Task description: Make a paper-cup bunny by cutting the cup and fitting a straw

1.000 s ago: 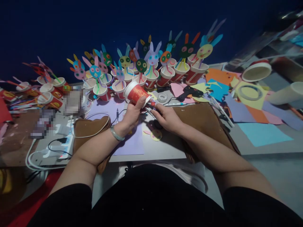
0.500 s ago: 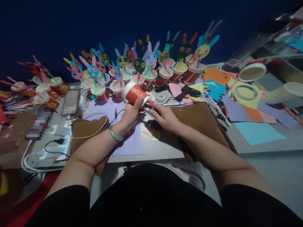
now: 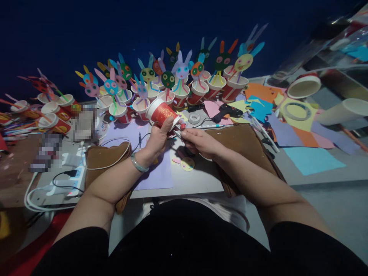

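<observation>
As the head view has it, the left hand [image 3: 158, 140] grips a tilted red cup [image 3: 163, 114], 11 o'clock of centre | right hand [image 3: 199, 142] bunched at its narrow end, hold I can't tell | step, I'd judge: working that end | next calls for a steady cup

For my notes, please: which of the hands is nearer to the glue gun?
Right. The right hand is left of the glue gun, on its near side; the left hand is farther left.
</observation>
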`<action>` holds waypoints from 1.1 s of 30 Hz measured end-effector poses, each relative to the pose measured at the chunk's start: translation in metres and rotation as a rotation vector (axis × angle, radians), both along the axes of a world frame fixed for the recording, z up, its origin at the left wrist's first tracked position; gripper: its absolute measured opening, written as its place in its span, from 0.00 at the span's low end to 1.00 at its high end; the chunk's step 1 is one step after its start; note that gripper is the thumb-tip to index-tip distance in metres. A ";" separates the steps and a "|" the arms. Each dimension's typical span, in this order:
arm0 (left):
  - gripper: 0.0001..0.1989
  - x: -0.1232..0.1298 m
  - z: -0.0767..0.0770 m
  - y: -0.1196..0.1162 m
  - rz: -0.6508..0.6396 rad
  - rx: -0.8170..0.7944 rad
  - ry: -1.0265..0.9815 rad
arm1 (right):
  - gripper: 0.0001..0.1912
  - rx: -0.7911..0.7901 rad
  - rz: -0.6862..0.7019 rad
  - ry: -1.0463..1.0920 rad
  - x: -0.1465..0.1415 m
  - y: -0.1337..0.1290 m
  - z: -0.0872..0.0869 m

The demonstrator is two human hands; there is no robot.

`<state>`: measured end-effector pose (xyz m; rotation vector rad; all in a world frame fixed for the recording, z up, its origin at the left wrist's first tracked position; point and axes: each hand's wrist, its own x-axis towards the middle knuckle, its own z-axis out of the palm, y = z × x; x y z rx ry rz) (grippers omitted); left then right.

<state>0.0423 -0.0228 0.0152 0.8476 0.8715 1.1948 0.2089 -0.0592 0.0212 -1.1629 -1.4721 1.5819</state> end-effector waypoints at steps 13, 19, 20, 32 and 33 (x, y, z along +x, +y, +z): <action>0.35 -0.001 0.001 0.000 -0.019 0.013 0.028 | 0.23 0.220 -0.061 -0.170 0.000 -0.001 0.000; 0.33 -0.001 -0.001 0.001 -0.024 0.019 -0.018 | 0.25 -0.074 0.019 0.058 0.000 -0.001 0.002; 0.33 -0.001 -0.001 0.001 -0.025 0.013 -0.028 | 0.24 0.035 -0.015 -0.043 0.000 -0.002 0.001; 0.35 0.000 0.002 -0.002 -0.039 -0.027 -0.054 | 0.20 0.155 -0.025 -0.144 -0.001 -0.002 0.003; 0.35 0.000 0.001 -0.001 -0.041 -0.021 -0.056 | 0.21 0.034 0.016 -0.045 -0.001 -0.001 0.003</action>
